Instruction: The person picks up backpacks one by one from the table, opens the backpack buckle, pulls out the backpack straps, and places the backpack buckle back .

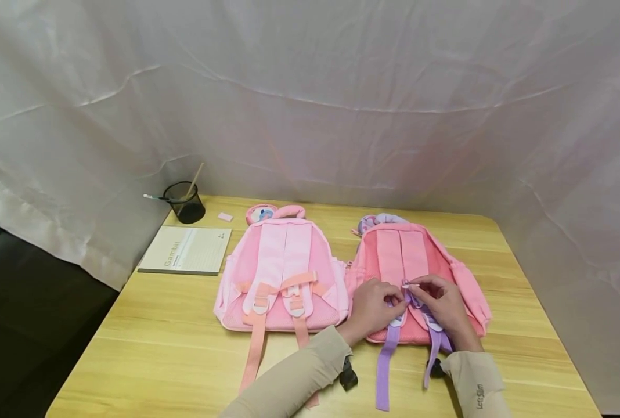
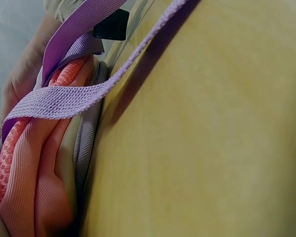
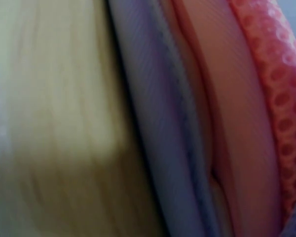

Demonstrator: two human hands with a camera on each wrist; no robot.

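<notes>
A coral-pink backpack point(image 1: 435, 255) lies on the table with its shoulder straps facing up. My left hand point(image 1: 372, 307) pinches a purple strap piece over the lower part of the straps. Close beside it my right hand point(image 1: 443, 302) pinches a small purple buckle point(image 1: 406, 284) between thumb and finger. The fingertips partly cover the buckle, so whether it is joined cannot be told. Purple webbing tails point(image 1: 387, 368) hang from the backpack's lower edge. In the left wrist view a purple strap point(image 2: 59, 101) crosses the backpack's side. The right wrist view shows mesh padding point(image 3: 281, 108).
Left of the hands lies a light pink backpack point(image 1: 273, 261) with peach straps, one across its front. Farther left are a notebook point(image 1: 184, 249), a pink eraser point(image 1: 225, 217) and a black mesh pen cup point(image 1: 188, 210) with pencils. Grey curtains point(image 1: 341, 116) surround the wooden table point(image 1: 148, 348).
</notes>
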